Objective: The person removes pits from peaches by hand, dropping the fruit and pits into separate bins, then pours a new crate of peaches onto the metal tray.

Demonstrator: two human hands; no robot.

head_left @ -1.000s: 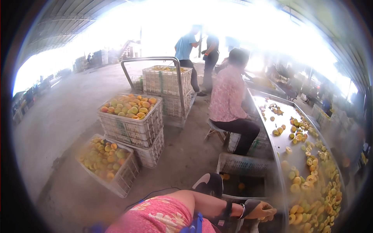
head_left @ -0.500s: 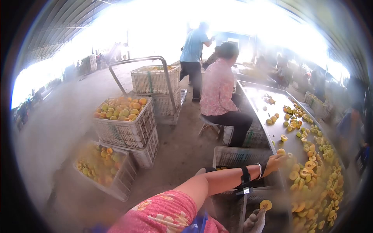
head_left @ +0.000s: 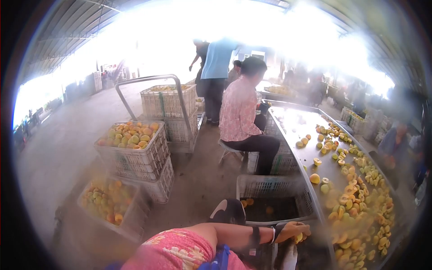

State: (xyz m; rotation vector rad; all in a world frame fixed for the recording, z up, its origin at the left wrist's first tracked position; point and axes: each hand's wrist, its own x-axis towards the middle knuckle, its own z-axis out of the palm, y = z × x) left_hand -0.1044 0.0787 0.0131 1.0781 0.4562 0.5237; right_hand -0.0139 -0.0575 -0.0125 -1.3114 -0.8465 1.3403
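My left hand (head_left: 293, 231), with a white bangle and a dark wristband, is closed around a yellow peach piece (head_left: 299, 238) near the bottom of the view. Just beneath it is my right hand (head_left: 290, 257) in a pale glove, close against the left one; its fingers are mostly hidden. Both hands are beside the near edge of a metal table (head_left: 288, 140). On that table lie many halved peaches (head_left: 352, 198), piled thickest at the near right, with a few rounder ones (head_left: 314, 178) near the left edge.
A plastic crate (head_left: 270, 180) with a few peaches stands beyond my arm. Stacked crates (head_left: 130, 159) of whole peaches and a metal-handled cart (head_left: 180, 96) are to the left. A person in a pink patterned shirt (head_left: 238, 108) sits on a stool; a person in blue (head_left: 219, 58) stands farther back.
My left hand has moved from the table edge down and left to my gloved right hand. The view has shifted slightly. The standing person in blue has turned, and another person shows beside them.
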